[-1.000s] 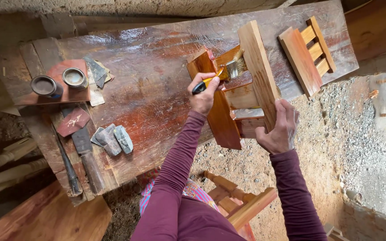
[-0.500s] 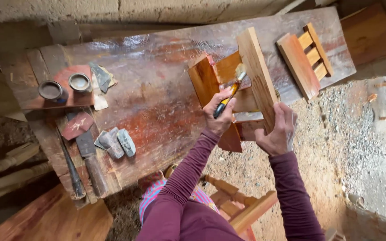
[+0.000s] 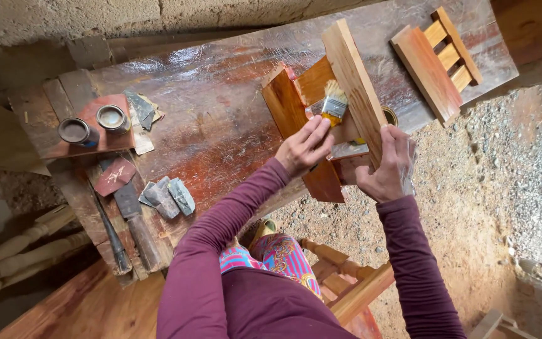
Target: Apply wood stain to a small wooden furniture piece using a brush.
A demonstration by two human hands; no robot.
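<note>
Brush (image 3: 334,103) is right on the wooden frame (image 3: 321,119), bristles pressed to an inner board, and the frame stands tilted at the worktop's (image 3: 221,107) near edge, probably so that face opens up to the bristles. Left hand (image 3: 305,147) has its fingers wrapped tight round the brush handle; right hand (image 3: 387,166) clamps the frame's pale outer rail, fingers closed over it, seemingly steadying the piece. Just beyond, a second slatted frame (image 3: 437,59) lies flat, well apart from the stroke. Over on the left, two open tins (image 3: 94,125) sit on a reddish board, with sanding blocks (image 3: 165,198) and a hammer (image 3: 117,235) near them. Nothing crowds the brush.
</note>
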